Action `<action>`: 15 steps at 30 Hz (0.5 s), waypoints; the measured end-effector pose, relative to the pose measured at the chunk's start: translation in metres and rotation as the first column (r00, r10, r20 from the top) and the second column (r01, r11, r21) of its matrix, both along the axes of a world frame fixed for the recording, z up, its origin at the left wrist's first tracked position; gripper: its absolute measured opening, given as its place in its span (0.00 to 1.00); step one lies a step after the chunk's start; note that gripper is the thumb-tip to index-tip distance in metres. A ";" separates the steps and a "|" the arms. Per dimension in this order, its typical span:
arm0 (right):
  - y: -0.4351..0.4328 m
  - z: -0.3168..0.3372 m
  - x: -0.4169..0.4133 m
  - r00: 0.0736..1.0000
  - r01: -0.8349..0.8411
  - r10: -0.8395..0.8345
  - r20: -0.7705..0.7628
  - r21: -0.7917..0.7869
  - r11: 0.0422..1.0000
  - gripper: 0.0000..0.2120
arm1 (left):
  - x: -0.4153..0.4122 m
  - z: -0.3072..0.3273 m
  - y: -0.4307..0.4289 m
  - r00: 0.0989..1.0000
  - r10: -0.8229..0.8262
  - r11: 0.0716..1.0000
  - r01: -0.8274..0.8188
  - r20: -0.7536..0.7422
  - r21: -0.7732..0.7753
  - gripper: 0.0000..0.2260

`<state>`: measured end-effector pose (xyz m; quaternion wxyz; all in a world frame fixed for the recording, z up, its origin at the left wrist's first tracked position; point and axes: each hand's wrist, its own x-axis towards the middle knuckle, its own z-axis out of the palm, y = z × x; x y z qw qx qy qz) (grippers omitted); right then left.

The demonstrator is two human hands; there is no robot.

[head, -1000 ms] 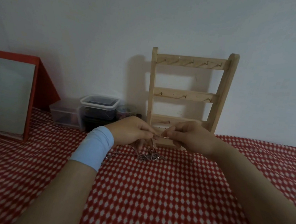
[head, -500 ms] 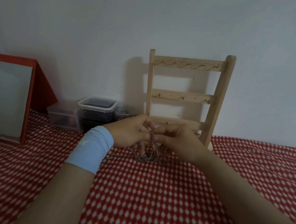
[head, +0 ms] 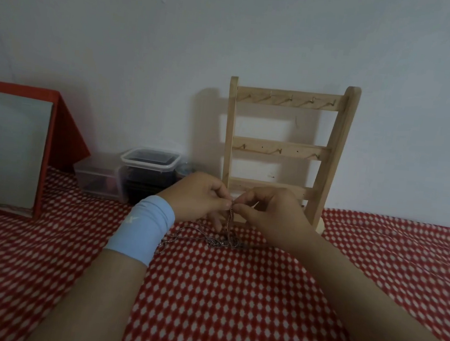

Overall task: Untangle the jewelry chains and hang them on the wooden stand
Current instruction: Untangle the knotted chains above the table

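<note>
While the left hand (head: 198, 198) and right hand (head: 269, 211) pinch one strand raised from the chains (head: 222, 239) heaped on the cloth (head: 233, 296) before the stand (head: 281, 148), small, slow pulls apart should loosen the knot rather than tighten it.

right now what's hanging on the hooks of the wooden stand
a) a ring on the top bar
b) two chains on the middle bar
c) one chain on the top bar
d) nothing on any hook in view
d: the hooks that show on the wooden stand are bare, while the chains sit tangled on the checked cloth, one strand pinched up between the left hand and right hand.
</note>
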<state>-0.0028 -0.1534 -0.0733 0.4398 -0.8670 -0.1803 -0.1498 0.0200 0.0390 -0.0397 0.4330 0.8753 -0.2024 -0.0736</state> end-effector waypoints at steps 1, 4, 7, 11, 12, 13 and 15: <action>0.000 -0.001 0.001 1.000 0.011 -0.011 0.013 -0.026 1.000 0.03 | 0.000 -0.001 -0.001 1.000 0.008 1.000 -0.008 0.008 -0.016 0.04; -0.002 -0.003 0.003 1.000 0.024 -0.024 0.006 -0.070 0.997 0.04 | 0.001 -0.005 -0.003 1.000 0.024 0.998 -0.023 0.015 -0.051 0.04; -0.002 -0.006 0.004 0.999 -0.001 -0.004 -0.050 -0.107 0.994 0.05 | 0.000 -0.010 -0.006 0.999 0.007 1.000 -0.007 0.037 -0.019 0.04; -0.004 -0.005 0.003 0.993 -0.025 0.005 -0.119 -0.170 0.985 0.04 | -0.001 -0.015 -0.011 0.998 0.012 1.000 -0.013 0.068 0.021 0.04; -0.003 -0.004 0.002 0.991 -0.038 0.010 -0.132 -0.208 0.977 0.04 | -0.002 -0.015 -0.012 0.997 0.014 1.000 -0.015 0.072 0.016 0.04; -0.002 -0.003 0.002 0.992 -0.042 0.008 -0.128 -0.259 0.965 0.05 | -0.002 -0.016 -0.013 0.998 0.015 1.000 -0.015 0.069 0.005 0.04; 0.000 -0.003 0.001 0.997 -0.023 -0.003 -0.073 -0.357 0.934 0.06 | -0.002 -0.016 -0.013 0.999 0.020 1.000 -0.020 0.049 -0.010 0.04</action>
